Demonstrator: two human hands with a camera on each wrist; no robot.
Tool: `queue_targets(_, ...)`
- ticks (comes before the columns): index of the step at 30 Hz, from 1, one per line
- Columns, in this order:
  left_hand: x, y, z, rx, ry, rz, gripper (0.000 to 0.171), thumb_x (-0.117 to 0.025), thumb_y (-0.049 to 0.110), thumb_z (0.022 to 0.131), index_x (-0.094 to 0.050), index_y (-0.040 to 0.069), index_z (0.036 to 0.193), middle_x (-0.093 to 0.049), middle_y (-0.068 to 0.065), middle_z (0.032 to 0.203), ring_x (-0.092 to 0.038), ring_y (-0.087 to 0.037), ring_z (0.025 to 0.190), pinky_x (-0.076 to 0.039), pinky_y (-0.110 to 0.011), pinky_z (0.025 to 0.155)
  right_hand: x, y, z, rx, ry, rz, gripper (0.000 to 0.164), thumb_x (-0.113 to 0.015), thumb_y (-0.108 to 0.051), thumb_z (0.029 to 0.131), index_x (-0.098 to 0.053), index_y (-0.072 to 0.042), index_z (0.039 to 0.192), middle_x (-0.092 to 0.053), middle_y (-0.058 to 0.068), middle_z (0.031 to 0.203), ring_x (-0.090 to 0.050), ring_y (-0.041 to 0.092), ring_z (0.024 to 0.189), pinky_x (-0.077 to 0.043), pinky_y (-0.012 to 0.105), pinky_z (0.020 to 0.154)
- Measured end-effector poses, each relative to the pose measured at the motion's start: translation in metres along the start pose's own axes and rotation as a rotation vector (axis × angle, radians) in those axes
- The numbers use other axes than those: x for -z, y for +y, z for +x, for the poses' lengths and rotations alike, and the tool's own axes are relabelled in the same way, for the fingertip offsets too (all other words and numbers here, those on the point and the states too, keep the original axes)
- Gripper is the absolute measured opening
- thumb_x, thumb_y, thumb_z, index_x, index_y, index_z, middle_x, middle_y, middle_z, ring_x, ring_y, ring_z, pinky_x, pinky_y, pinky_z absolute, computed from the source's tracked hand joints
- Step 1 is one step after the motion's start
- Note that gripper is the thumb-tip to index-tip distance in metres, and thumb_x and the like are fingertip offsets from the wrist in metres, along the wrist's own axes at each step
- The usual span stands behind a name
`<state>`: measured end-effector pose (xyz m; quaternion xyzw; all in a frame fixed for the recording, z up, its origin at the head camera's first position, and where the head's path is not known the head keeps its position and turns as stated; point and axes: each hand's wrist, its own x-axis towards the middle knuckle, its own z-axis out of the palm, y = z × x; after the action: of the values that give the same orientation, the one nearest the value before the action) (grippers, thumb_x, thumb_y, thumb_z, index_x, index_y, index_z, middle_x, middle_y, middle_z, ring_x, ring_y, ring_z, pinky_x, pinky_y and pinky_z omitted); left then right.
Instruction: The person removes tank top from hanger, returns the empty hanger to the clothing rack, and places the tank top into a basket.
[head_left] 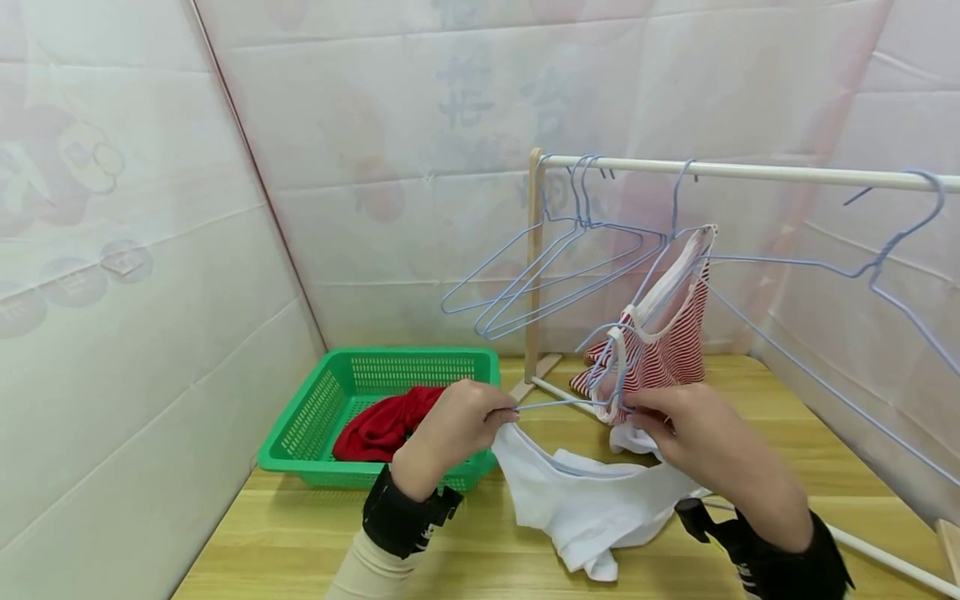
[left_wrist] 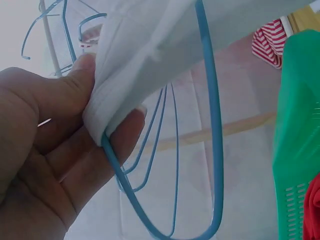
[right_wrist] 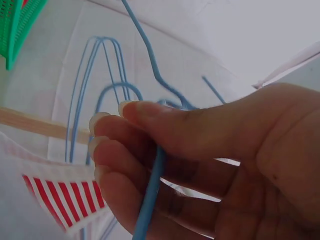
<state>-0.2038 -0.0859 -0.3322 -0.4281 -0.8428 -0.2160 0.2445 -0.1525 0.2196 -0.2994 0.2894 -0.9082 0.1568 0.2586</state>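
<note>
My left hand (head_left: 459,427) pinches a strap of a white sleeveless top (head_left: 592,504) between thumb and fingers. In the left wrist view, the end of a blue wire hanger (left_wrist: 216,130) passes through that strap (left_wrist: 117,75). My right hand (head_left: 701,433) grips the same hanger near the base of its hook, as the right wrist view shows the wire (right_wrist: 150,195) between thumb and curled fingers. The top's lower part droops over the tabletop between both hands. Just behind, a red-and-white striped sleeveless garment (head_left: 678,354) hangs on another hanger.
A green basket (head_left: 300,417) holding red cloth (head_left: 382,425) stands to the left on the wooden table (head_left: 247,542). Several bare blue hangers (head_left: 517,300) hang from the rack's white rail (head_left: 787,172); one hanger (head_left: 795,350) reaches across at the right, near my right hand.
</note>
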Motion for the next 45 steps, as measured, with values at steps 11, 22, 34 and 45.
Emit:
queue_targets(11,0.002,-0.003,-0.004,0.147,-0.172,-0.205,0.017,-0.079,0.012,0.090,-0.080,0.004,0.106,-0.079,-0.004,0.094,-0.065,-0.008,0.077,-0.053,-0.014,0.069,-0.007,0.005,-0.001,0.018,0.092,0.013,0.024,-0.087,0.003,0.073,-0.079,-0.018,0.084,-0.070,-0.011,0.076,-0.051,-0.003,0.066,-0.045,0.021,0.056)
queue_targets(22,0.008,-0.002,-0.002,0.173,-0.189,-0.197,0.016,-0.077,0.010,0.092,-0.081,0.004,0.105,-0.080,-0.006,0.095,-0.070,-0.013,0.082,-0.055,-0.014,0.072,-0.006,0.012,-0.002,-0.017,0.127,0.007,0.024,-0.087,0.005,0.071,-0.080,-0.014,0.084,-0.074,-0.006,0.078,-0.058,0.001,0.068,-0.050,0.023,0.057)
queue_targets(34,0.012,-0.008,-0.003,0.175,-0.182,-0.181,0.010,-0.077,0.011,0.092,-0.081,0.006,0.100,-0.079,-0.004,0.090,-0.060,-0.006,0.073,-0.050,-0.014,0.065,-0.001,0.014,-0.001,-0.033,0.178,0.009,0.022,-0.087,0.005,0.071,-0.082,-0.011,0.086,-0.076,-0.002,0.077,-0.056,0.000,0.067,-0.045,0.016,0.057)
queue_targets(45,0.016,-0.012,-0.006,0.186,-0.148,-0.170,0.014,-0.078,0.013,0.091,-0.082,0.006,0.102,-0.080,-0.005,0.095,-0.069,-0.012,0.080,-0.053,-0.016,0.070,0.007,0.019,-0.003,-0.055,0.189,0.031,0.021,-0.086,0.007,0.072,-0.083,-0.007,0.087,-0.077,0.003,0.079,-0.056,0.001,0.069,-0.043,0.008,0.060)
